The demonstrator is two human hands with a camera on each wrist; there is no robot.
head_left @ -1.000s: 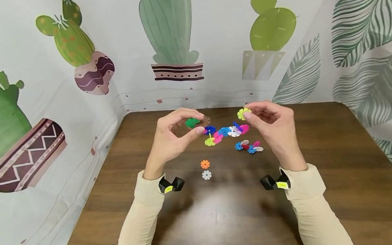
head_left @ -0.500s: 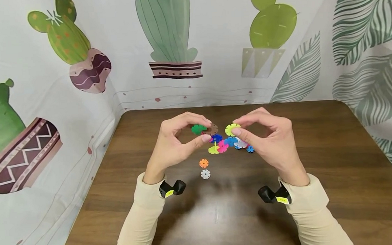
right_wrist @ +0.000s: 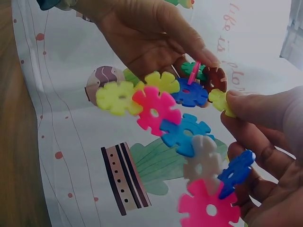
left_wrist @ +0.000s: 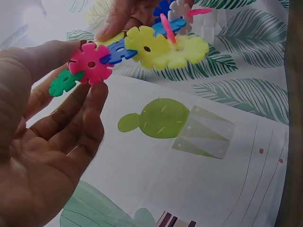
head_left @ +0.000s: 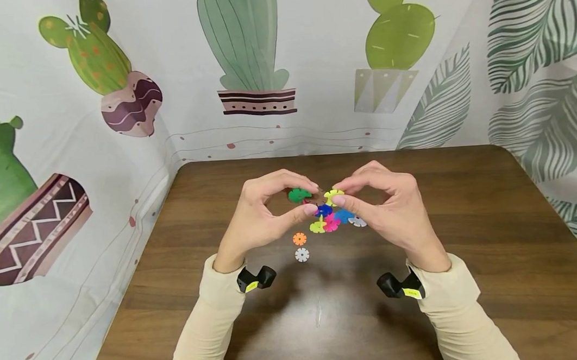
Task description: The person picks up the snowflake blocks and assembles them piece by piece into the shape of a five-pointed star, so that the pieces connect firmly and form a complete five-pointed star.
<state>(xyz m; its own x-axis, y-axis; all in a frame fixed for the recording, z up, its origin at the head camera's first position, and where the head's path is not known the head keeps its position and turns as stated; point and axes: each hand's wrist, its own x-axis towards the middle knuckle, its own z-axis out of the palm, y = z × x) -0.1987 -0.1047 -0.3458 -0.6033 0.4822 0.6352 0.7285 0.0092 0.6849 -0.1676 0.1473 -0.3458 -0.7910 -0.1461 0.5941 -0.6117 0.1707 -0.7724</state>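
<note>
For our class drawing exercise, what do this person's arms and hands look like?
Beige sleeves end in wide cuffs. A black device with a yellow label sits by each cuff. The left hand and right hand are bare.

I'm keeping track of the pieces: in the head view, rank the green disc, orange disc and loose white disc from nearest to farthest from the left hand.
1. Green disc: framed by the left hand's thumb and fingers.
2. Orange disc: on the table, below that hand's thumb in view.
3. Loose white disc: also there, just below the orange one.

Soft glare on the tabletop (head_left: 325,316)
</note>
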